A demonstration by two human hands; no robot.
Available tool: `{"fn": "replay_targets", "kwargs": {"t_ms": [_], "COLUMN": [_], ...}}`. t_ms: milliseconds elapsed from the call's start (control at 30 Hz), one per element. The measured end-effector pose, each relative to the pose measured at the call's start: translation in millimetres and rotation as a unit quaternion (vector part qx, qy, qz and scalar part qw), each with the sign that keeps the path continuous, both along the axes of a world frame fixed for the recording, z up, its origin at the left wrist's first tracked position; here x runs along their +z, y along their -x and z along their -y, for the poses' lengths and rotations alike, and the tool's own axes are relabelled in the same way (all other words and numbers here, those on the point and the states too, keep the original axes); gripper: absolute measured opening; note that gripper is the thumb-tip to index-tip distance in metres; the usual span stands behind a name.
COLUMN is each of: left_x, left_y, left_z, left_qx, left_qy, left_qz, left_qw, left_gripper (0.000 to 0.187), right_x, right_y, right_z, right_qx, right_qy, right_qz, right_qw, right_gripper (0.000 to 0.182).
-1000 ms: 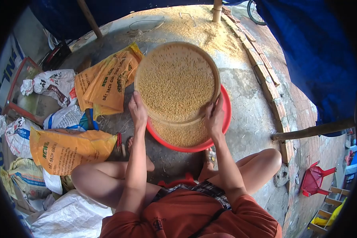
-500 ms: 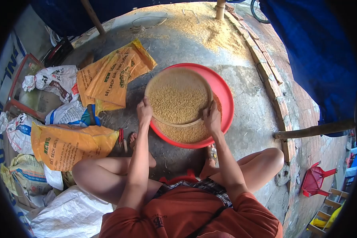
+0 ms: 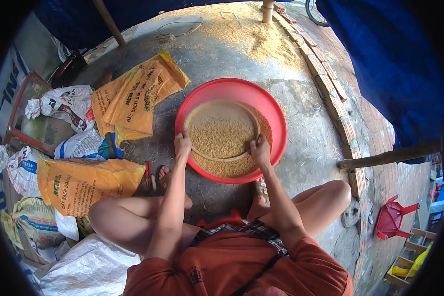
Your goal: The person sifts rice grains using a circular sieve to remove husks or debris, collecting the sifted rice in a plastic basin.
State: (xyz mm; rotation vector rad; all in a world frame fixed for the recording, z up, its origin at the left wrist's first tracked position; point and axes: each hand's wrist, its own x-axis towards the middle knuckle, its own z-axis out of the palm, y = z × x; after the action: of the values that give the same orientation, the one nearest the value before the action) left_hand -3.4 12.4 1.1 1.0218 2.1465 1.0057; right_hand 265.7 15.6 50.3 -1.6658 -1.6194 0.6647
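Observation:
Both my hands hold a round, shallow sieve [image 3: 221,109] by its rim, over a wide red basin [image 3: 277,116]. Golden grain [image 3: 217,138] lies across the near part of the sieve, while its far part shows bare. My left hand [image 3: 183,144] is closed on the left rim, and my right hand [image 3: 260,150] grips the lower right rim. More grain [image 3: 229,168] covers the basin's floor below the near edge, with a redder patch along the right. The sieve hides the rest of the basin's contents.
Orange printed sacks [image 3: 133,96] and white sacks [image 3: 71,104] lie to the left. Loose husks [image 3: 266,37] are scattered on the concrete at the back. A brick edging [image 3: 330,98] and a wooden pole [image 3: 389,158] are at right, near a red stool [image 3: 394,217].
The sieve has come nearer to me and lower into the basin, uncovering more of its far side. The grain has gathered toward the sieve's near side. Both hands still grip the rim.

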Motion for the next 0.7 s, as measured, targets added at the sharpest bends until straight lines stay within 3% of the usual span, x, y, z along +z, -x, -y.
{"fn": "replay_targets", "kwargs": {"t_ms": [67,100,167,233,300,400,467,567,700], "left_x": [-14.6,-10.0,-1.5,56.6,56.1,36.3,5.3,-64.5,-5.9], "left_y": [5.4,6.5,5.6,-6.3,-6.9,-7.0,-5.5,10.8,16.2], "left_z": [0.3,-0.1,-1.5,2.5,-3.0,-0.1,10.0,8.7,10.4], "left_qx": [-0.010,-0.008,-0.009,-0.021,-0.029,-0.030,-0.016,-0.012,-0.028], "left_qy": [0.031,0.038,0.044,-0.102,-0.141,-0.164,-0.005,0.042,-0.061], "left_qz": [-0.006,0.008,0.022,-0.019,-0.029,-0.052,0.011,0.037,0.030], "left_qw": [0.999,0.999,0.999,0.994,0.989,0.985,1.000,0.998,0.997], "left_gripper": [0.051,0.051,0.051,0.051,0.049,0.051,0.050,0.049,0.046], "right_x": [-15.3,-12.7,-7.3,22.8,30.3,18.6,0.9,-17.7,27.7], "right_y": [-5.5,-3.8,-3.5,5.1,7.0,3.3,-1.0,-3.8,9.7], "right_z": [0.4,1.0,2.7,5.8,9.8,11.7,17.3,19.1,24.1], "right_qx": [0.009,0.009,-0.002,-0.026,-0.047,-0.043,-0.013,-0.010,0.031], "right_qy": [0.127,0.125,0.057,0.013,-0.026,-0.048,0.049,0.118,0.189], "right_qz": [0.039,0.038,0.022,-0.032,-0.087,-0.033,0.042,0.077,-0.002], "right_qw": [0.991,0.991,0.998,0.999,0.995,0.997,0.998,0.990,0.981], "right_gripper": [0.036,0.036,0.034,0.033,0.031,0.031,0.033,0.040,0.033]}}
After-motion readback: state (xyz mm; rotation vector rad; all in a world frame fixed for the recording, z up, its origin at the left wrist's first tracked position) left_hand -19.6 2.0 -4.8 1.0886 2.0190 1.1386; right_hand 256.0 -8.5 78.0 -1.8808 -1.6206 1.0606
